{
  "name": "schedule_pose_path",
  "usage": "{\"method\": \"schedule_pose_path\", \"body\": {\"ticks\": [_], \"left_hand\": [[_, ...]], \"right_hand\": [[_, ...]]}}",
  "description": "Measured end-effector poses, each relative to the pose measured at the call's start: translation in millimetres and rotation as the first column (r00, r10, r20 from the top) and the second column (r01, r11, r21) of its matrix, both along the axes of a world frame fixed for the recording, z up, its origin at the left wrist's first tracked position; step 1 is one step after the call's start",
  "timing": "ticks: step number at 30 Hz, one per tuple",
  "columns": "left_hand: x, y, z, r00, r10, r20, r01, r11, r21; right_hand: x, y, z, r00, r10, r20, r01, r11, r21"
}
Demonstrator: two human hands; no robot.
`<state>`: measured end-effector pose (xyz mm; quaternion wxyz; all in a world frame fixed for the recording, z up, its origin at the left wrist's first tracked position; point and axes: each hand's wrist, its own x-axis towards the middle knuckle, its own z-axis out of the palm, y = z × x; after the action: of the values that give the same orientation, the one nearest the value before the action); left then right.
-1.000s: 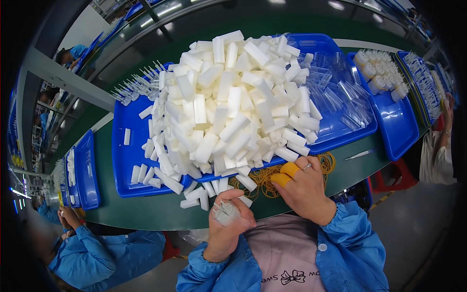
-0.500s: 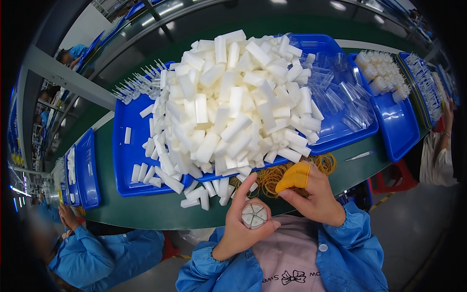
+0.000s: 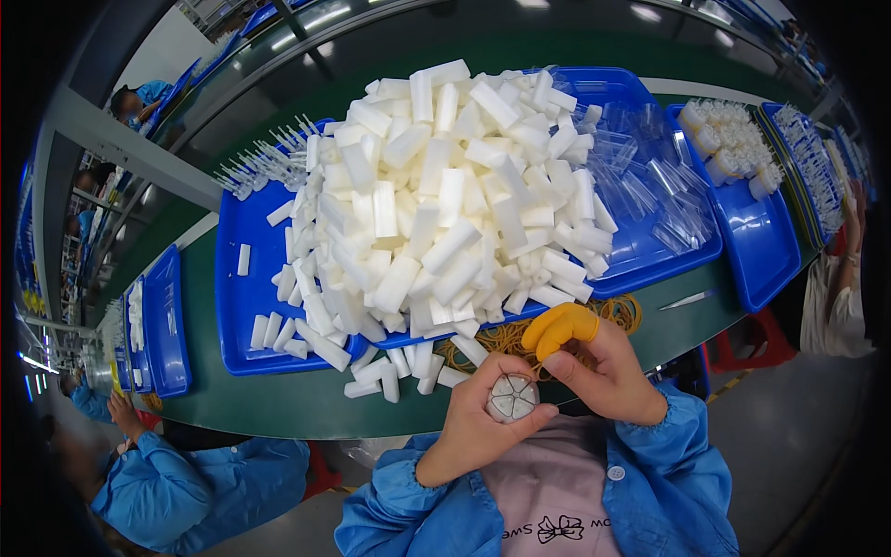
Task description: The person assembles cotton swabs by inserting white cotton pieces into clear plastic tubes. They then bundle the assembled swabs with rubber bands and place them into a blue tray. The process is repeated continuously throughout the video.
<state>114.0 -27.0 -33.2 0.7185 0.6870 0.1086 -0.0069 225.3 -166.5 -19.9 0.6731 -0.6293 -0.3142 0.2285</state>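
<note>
My left hand [image 3: 471, 422] is wrapped round a bundle of greyish-white wedge-shaped pieces [image 3: 512, 397], whose round end faces up. Close to the bundle, on its right, my right hand [image 3: 608, 376] has its fingers curled in and closed. Yellow coverings [image 3: 561, 327] sit on some of its fingers. Whatever it pinches is too small or hidden to make out. Just beyond both hands lies a heap of yellow-brown rubber bands [image 3: 620, 314] on the green table. A tall pile of white foam blocks [image 3: 450, 200] rises past them.
Blue trays [image 3: 243, 311] lie under the pile. Clear plastic sleeves [image 3: 677, 190] fill the right side. Tweezers [image 3: 689, 299] rest on the table [image 3: 297, 408]. Further right, a blue tray [image 3: 766, 246] bears banded white bundles [image 3: 729, 139]. A co-worker in a blue sleeve [image 3: 223, 487] sits at left.
My left hand has moved slightly right with the bundle, and its raised index finger has folded down. The right hand's fingers have turned toward the bundle, bringing the hands closer together.
</note>
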Motion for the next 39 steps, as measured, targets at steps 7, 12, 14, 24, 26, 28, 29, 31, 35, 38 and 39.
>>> {"method": "schedule_pose_path", "body": {"ticks": [7,12,14,24,26,28,29,31,35,38,39], "left_hand": [[0,7,8,0.999,0.040,0.030,-0.038,0.995,-0.088],[1,11,10,0.998,0.068,-0.009,-0.066,0.915,-0.398],[-2,13,8,1.000,0.025,0.012,-0.017,0.887,-0.461],[2,22,29,0.858,-0.490,0.155,0.501,0.864,-0.048],[3,13,30,0.873,-0.477,0.102,0.454,0.871,0.185],[3,3,22,0.887,-0.453,0.087,0.327,0.750,0.576],[6,5,20,0.892,-0.446,0.075,0.373,0.819,0.436],[19,13,19,0.900,-0.434,0.051,0.426,0.897,0.121],[15,22,29,0.856,-0.506,0.107,0.517,0.828,-0.219],[-7,23,19,0.925,-0.305,0.225,0.379,0.768,-0.517],[-10,22,16,0.945,-0.228,0.233,0.325,0.701,-0.635]], "right_hand": [[20,3,18,0.890,0.014,0.457,0.063,0.986,-0.152],[22,1,28,0.938,0.038,0.345,0.046,0.972,-0.232],[22,2,29,0.956,0.088,0.278,-0.018,0.970,-0.243],[22,-11,25,0.551,0.450,-0.703,-0.188,0.887,0.421],[24,-10,37,0.592,0.391,-0.705,-0.253,0.920,0.299],[23,4,41,0.922,0.370,0.111,-0.378,0.924,0.060],[22,8,43,0.776,0.325,0.541,-0.340,0.937,-0.075],[1,0,64,0.458,0.437,0.774,-0.318,0.894,-0.316],[-24,-28,72,0.229,0.342,0.912,-0.298,0.916,-0.268],[-15,-45,61,0.243,0.268,0.932,-0.087,0.963,-0.255],[-12,-50,57,0.242,0.248,0.938,0.024,0.965,-0.262]]}}
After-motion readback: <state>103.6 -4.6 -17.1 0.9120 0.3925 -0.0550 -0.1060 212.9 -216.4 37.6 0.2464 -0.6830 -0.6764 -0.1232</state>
